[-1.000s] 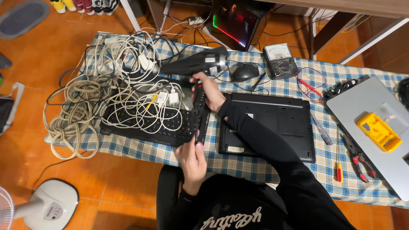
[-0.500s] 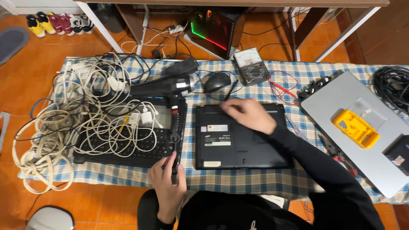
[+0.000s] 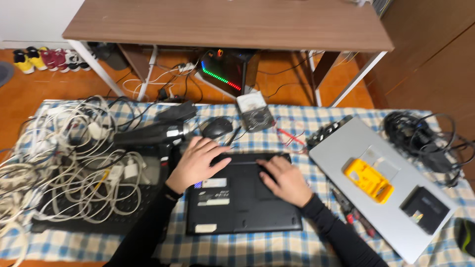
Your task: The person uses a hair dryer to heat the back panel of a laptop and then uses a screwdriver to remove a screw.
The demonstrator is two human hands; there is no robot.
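Observation:
A black laptop lies upside down on the checked blue-and-white cloth in front of me. My left hand rests flat on its far left corner, fingers spread toward the far edge. On the far middle of the underside lies my right hand, fingertips pressing near the battery strip. Neither hand holds anything. Both arms wear black sleeves.
A black keyboard under a heap of white cables fills the left. A black mouse, an analogue meter, a silver laptop with a yellow tool, screwdrivers and black cables surround it. A wooden desk stands beyond.
My left hand let go of the black bar by the keyboard and moved onto the laptop. My right hand shifted along its far edge. My view tilted upward toward the desk.

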